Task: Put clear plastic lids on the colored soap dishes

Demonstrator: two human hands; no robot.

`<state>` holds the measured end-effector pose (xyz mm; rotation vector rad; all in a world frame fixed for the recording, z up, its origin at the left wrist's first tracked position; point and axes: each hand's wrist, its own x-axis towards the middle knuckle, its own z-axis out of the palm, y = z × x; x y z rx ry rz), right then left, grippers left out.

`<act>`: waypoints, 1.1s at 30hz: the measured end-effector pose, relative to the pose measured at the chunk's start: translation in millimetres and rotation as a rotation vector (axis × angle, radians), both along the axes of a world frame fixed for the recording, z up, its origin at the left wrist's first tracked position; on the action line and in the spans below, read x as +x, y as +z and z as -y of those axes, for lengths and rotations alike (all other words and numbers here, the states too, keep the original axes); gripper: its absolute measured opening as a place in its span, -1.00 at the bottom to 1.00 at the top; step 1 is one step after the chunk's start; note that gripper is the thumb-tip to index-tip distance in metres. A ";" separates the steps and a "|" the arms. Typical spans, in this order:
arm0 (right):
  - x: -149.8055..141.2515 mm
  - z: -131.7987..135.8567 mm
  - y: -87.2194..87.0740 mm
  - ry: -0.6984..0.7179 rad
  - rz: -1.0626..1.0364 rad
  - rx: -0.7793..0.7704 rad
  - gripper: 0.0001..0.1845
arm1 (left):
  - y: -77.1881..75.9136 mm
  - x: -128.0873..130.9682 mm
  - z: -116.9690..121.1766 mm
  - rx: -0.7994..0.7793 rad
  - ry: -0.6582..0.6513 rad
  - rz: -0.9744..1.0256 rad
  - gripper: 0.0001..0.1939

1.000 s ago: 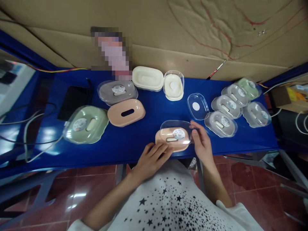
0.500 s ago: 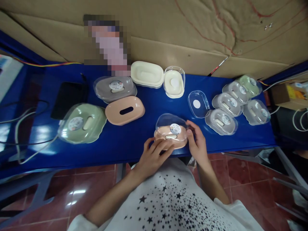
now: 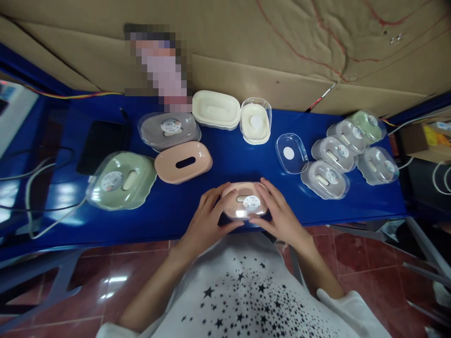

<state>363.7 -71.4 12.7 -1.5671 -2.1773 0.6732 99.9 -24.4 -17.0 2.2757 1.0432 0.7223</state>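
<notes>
Partly hidden, clear cover over peach box sits grasped between hands; fit at ends hard to judge.

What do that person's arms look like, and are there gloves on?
No gloves: the left grip and right grip are bare hands. The forearms are bare too. The sleeves are loose and white, and the white shirt has black stars.

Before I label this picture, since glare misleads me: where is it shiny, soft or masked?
Head view: white glints on the clear cover between left hand and right hand, and on the floor; head view, left: glare on the blue table; head view, right: the cardboard box looks soft; head view, upper left: a pixelated patch hides detail.
</notes>
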 end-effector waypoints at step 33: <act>-6.9 -50.1 -3.4 0.368 0.283 0.233 -0.28 | -15.5 -11.5 -13.5 -0.257 0.000 0.101 -0.09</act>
